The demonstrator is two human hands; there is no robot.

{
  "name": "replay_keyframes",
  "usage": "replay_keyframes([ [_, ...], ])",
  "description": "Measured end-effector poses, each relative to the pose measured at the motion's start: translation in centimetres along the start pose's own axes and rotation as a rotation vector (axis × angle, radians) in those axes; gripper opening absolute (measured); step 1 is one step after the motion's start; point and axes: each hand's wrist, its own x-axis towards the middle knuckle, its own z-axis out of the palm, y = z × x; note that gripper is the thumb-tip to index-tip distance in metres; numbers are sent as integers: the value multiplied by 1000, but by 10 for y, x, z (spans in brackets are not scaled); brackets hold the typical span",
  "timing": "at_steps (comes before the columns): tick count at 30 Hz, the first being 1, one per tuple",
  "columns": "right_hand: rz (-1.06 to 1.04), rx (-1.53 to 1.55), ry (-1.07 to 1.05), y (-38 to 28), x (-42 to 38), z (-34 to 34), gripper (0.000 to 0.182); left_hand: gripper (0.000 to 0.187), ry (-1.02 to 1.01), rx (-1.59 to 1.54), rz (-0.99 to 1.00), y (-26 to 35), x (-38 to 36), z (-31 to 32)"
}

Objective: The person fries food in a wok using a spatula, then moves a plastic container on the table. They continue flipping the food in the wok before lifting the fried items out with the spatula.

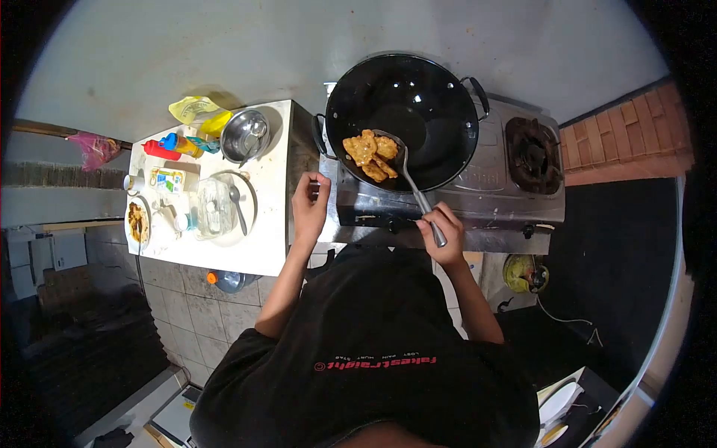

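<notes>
My right hand (446, 233) is wrapped round the handle of a metal spatula (419, 198), which reaches over the near rim of a black wok (441, 82). Several golden-brown fried pieces (365, 151) are gathered at the spatula's head, on the left side of the wok. My left hand (309, 203) hovers just left of the stove, below the wok's left handle (319, 134). Its fingers are loosely curved, with a gap to the thumb and nothing between them.
The wok sits on a steel gas stove (489, 175) with a bare burner (534, 155) at right. A white table (265, 243) at left carries a metal bowl (245, 137), sauce bottles (160, 149), a clear container (216, 207) and a spoon (238, 209). A green gas cylinder (523, 275) stands below.
</notes>
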Motion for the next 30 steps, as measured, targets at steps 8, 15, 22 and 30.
replay_keyframes([
  [8,139,79,121,-13,4,3,9,23,-5,21,21,17,2,-3],
  [15,142,51,81,-18,9,-4,15,10,-20,194,190,47,22,-3],
  [22,138,56,71,-17,11,-7,15,22,-237,458,712,92,101,15],
  [30,161,73,82,-18,9,-9,13,12,-517,765,577,53,138,42],
])
